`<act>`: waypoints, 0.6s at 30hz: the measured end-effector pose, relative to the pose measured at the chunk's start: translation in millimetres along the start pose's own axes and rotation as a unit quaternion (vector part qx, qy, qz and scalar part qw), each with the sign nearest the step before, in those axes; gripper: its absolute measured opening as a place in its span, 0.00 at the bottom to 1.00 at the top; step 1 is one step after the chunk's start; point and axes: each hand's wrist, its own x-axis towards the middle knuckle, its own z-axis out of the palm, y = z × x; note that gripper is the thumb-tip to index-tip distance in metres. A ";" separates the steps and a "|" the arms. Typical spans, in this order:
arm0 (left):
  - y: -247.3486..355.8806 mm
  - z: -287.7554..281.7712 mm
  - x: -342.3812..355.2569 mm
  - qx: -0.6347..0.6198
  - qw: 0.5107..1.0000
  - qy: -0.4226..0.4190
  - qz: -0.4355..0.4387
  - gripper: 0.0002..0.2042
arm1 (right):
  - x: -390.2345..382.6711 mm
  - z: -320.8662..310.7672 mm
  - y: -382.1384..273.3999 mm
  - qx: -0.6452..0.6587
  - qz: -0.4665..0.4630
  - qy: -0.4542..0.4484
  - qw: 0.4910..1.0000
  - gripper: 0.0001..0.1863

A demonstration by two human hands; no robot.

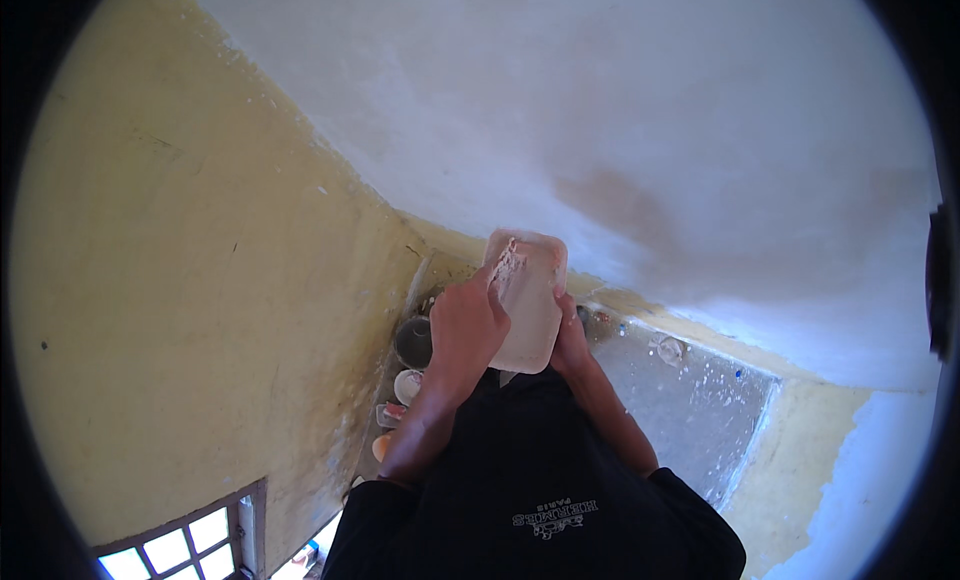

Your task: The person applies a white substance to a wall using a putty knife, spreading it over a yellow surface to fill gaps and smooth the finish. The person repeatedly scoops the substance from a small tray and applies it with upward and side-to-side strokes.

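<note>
A pale pinkish rectangular tray (530, 320) with rounded corners is held up near the middle of the head view, with pinkish paste (508, 263) along its upper left inside. My right hand (567, 332) is closed on the tray's right edge. My left hand (465, 330) lies over the tray's left side, fingers bent toward the paste; whatever is in its fingers is hidden.
A patchy white wall (680, 130) rises ahead, a yellow wall (170, 280) at left with a paned window (165, 547). On the paint-spattered floor (680, 430) below stand a dark bucket (413, 345), a white container (407, 387) and smaller items; a crumpled pale object (670, 350) lies at right.
</note>
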 end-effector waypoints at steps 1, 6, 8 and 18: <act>-0.2 -0.9 0.0 -0.012 1.000 0.006 0.019 0.14 | -0.2 0.7 0.7 -0.004 -0.008 0.001 1.000 0.29; -1.2 -3.0 -2.5 -0.091 0.993 0.043 0.067 0.13 | 0.4 2.3 5.0 0.012 0.010 -0.019 1.000 0.28; -0.7 -0.7 -2.5 -0.138 0.983 0.071 0.097 0.13 | 1.9 3.7 6.6 0.009 0.013 0.010 1.000 0.28; -1.3 7.1 -2.7 -0.050 0.998 0.037 -0.022 0.10 | 1.8 7.6 1.6 0.011 -0.007 -0.003 1.000 0.30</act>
